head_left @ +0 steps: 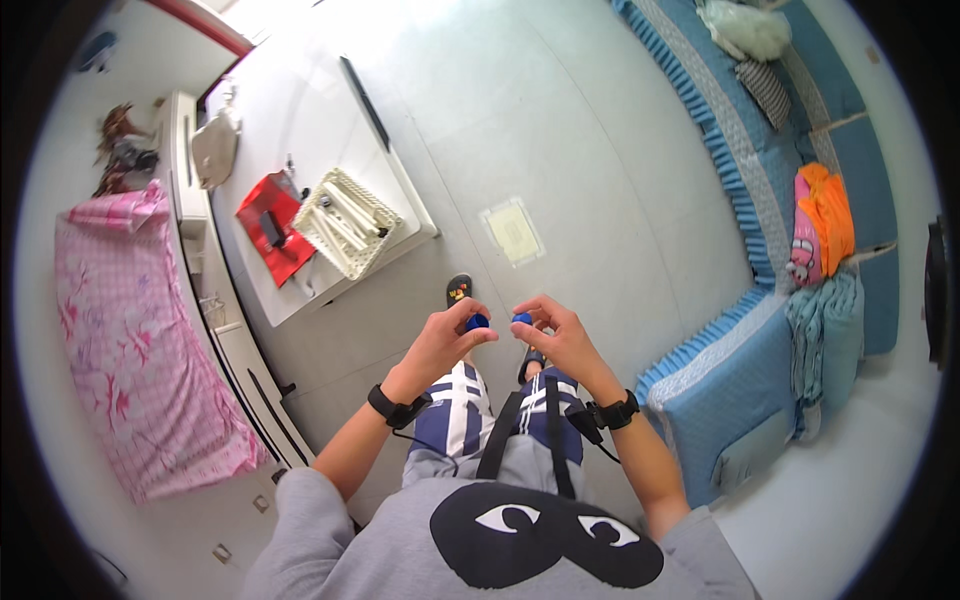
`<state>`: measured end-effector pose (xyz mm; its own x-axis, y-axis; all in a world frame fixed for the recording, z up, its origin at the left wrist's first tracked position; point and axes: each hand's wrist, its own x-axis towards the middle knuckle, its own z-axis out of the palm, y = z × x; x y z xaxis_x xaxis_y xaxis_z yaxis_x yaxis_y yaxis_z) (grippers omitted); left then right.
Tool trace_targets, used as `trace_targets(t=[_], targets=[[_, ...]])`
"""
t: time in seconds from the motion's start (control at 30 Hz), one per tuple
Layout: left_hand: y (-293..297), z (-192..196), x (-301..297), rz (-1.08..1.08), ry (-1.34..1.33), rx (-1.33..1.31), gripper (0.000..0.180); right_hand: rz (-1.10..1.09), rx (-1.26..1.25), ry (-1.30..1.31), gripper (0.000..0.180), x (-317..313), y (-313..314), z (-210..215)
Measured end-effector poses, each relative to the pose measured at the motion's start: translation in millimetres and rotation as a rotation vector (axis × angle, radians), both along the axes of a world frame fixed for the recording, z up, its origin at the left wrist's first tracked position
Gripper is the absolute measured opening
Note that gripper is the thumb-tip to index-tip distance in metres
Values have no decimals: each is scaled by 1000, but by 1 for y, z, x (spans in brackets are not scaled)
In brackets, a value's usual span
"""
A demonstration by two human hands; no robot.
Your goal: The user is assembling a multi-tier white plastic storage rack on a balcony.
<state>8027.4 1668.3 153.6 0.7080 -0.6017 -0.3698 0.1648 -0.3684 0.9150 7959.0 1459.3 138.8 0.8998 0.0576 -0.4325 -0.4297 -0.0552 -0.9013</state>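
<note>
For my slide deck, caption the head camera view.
Left hand and right hand each pinch a small blue object above the floor.

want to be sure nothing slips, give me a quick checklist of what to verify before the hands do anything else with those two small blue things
1. Left hand pinches a small blue piece at its fingers: ok.
2. Right hand pinches the other blue piece: ok.
3. The two pieces are apart, not joined: ok.
4. Whether the pieces line up: cannot tell, too small.
5. Both wristbands on: ok.
6. Floor below the hands: grey tiles, one sandal.
</note>
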Motion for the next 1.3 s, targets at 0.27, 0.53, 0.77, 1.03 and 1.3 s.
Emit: trace_targets(t=[0.27, 0.53, 0.77, 1.03, 1.3], targets=[[-2, 90, -162, 470, -169, -300, 40, 149, 175, -360, 28, -91, 26, 108], [26, 122, -218, 566, -122, -528, 47, 159, 124, -655, 27, -125, 83, 128], [116, 133, -206, 529, -373, -223, 37, 311, 14, -770, 28, -107, 151, 142], [234, 123, -176, 568, 28, -492, 34, 533, -47, -924, 27, -68, 241, 158], [295, 112, -118, 597, 143, -334, 20, 738, -162, -1091, 31, 3, 300, 140]])
